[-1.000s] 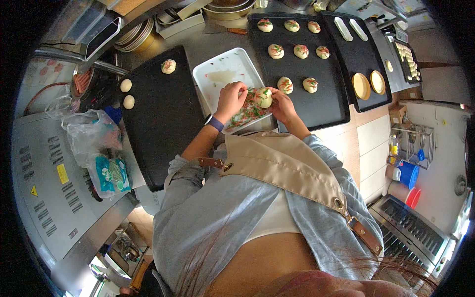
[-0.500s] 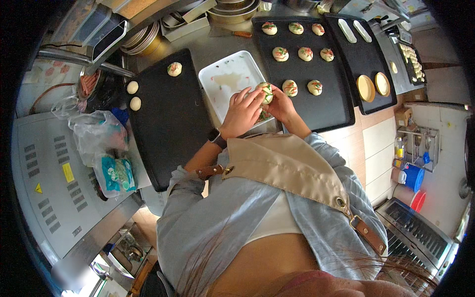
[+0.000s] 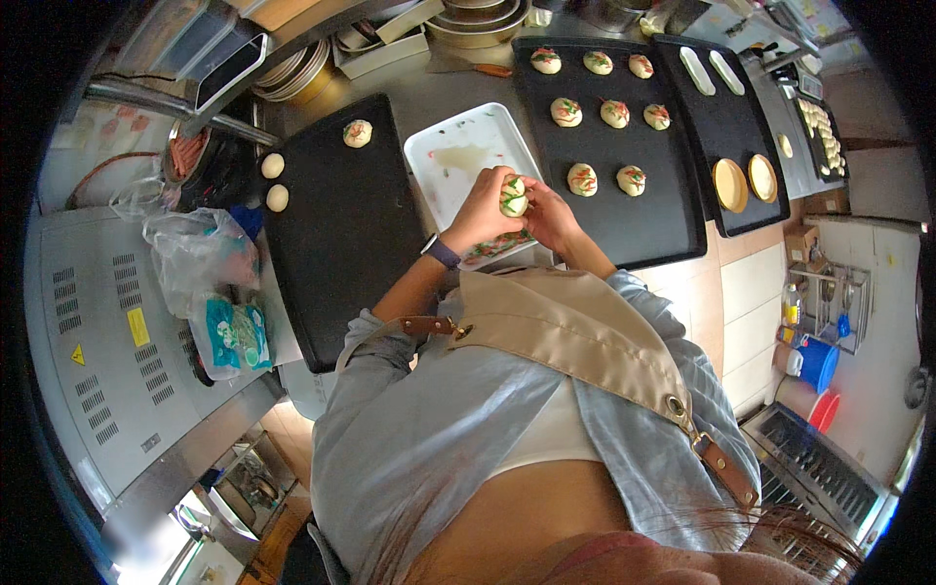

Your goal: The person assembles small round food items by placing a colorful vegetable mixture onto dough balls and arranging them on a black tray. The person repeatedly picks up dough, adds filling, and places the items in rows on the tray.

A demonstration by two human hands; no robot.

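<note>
Both my hands are around a round dough ball (image 3: 513,196) flecked with green and red bits, above the near half of a white tray (image 3: 422,156). My left hand (image 3: 478,213) curls round its left side, fingers bent. From the right, my right hand (image 3: 553,218) touches it with fingers and thumb. Chopped red and green filling (image 3: 495,250) lies at the tray's near end, with a wet patch farther back. On the black baking tray (image 3: 341,263) to the left sit one topped dough ball (image 3: 357,134) and two plain dough balls (image 3: 275,181) at its edge.
Several topped dough balls stand in rows on a black baking tray (image 3: 624,229) to the right. Beyond it, another dark tray (image 3: 707,127) bears two white oblong moulds and two round yellowish moulds. A scraper with an orange handle (image 3: 492,70) lies behind. Plastic bags (image 3: 205,253) rest at left.
My left hand has gone from outstretched fingers on the dough ball to curling round its side. The ball has turned slightly and shows more of its topping. The whole view has shifted a little.
</note>
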